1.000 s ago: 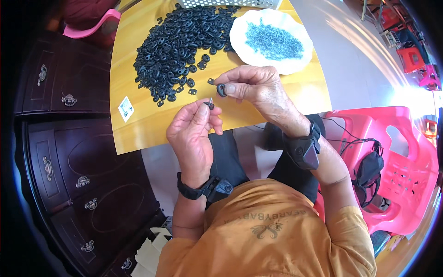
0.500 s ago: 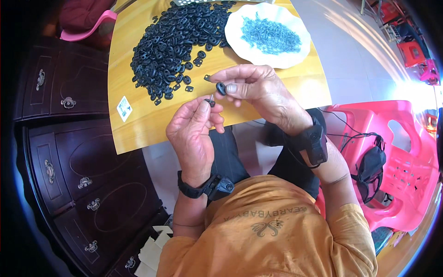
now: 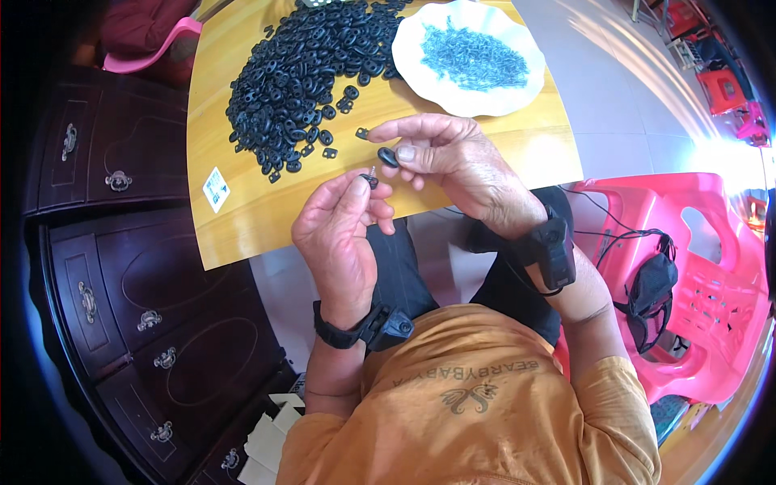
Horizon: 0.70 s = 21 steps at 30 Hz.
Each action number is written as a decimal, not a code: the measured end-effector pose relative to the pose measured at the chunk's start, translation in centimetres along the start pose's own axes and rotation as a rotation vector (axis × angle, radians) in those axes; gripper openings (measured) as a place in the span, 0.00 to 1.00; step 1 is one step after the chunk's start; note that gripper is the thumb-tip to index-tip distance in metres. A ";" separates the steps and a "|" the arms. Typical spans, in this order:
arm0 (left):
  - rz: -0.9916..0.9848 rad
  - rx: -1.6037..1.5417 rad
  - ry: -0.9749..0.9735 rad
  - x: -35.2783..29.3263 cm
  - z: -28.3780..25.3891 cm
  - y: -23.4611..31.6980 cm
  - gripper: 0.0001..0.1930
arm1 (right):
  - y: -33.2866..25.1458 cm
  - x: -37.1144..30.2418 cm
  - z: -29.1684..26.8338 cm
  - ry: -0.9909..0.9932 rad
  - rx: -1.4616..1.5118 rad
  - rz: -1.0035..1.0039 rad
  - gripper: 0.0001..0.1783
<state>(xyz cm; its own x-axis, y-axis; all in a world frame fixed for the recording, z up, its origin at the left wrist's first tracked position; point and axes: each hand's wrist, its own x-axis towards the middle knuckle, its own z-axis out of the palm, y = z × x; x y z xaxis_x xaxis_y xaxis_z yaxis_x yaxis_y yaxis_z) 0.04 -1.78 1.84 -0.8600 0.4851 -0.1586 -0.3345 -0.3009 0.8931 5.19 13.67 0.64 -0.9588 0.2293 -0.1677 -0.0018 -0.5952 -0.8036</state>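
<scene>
Above the near edge of the table, my left hand [image 3: 341, 222] pinches a small black plastic piece [image 3: 371, 181] between thumb and fingertips. A thin metal pin or spring [image 3: 373, 170] stands up from that piece. Just to the right and slightly higher, my right hand [image 3: 443, 152] grips a black oval cord-lock part [image 3: 388, 157] between thumb and fingers, its index finger stretched out to the left. The two parts are close together but apart. Beyond my hands lies a large heap of black two-hole cord-lock parts [image 3: 295, 77].
A white wavy-edged dish [image 3: 410, 69] holds many tiny bluish-grey metal pieces, on the wooden table [image 3: 242, 238]. A small black piece [image 3: 361, 132] lies by my right fingertips. Dark drawers [image 3: 162, 307] stand at left, a pink chair [image 3: 711, 323] with a black mask [image 3: 651, 283] at right.
Both hands keep their grips and nearly the same place. The view has shifted slightly, and the small pin or spring on the left-hand piece shows a little more clearly.
</scene>
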 end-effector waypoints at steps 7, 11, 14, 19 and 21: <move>-0.004 -0.011 0.007 -0.1 0.1 0.0 0.09 | 0.3 -0.3 -0.1 -0.019 0.051 0.074 0.14; 0.001 -0.018 0.006 -0.1 -0.1 -0.1 0.09 | -0.2 -0.5 0.1 0.016 -0.002 0.085 0.14; -0.002 -0.015 0.005 0.0 -0.1 -0.2 0.08 | 0.0 -0.4 -0.1 0.025 0.002 0.089 0.13; 0.006 -0.030 -0.003 0.0 -0.2 -0.1 0.08 | 0.8 -0.4 -0.1 0.015 -0.019 0.005 0.11; 0.002 -0.027 -0.002 0.0 -0.3 -0.2 0.08 | 0.7 -0.4 0.1 0.016 -0.034 -0.006 0.10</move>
<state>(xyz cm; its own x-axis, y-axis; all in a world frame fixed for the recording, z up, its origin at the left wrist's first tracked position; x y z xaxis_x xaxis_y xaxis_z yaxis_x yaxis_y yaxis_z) 0.01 -1.93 1.54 -0.8600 0.4859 -0.1558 -0.3428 -0.3240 0.8817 5.51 13.10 0.13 -0.9540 0.2458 -0.1717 0.0020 -0.5675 -0.8233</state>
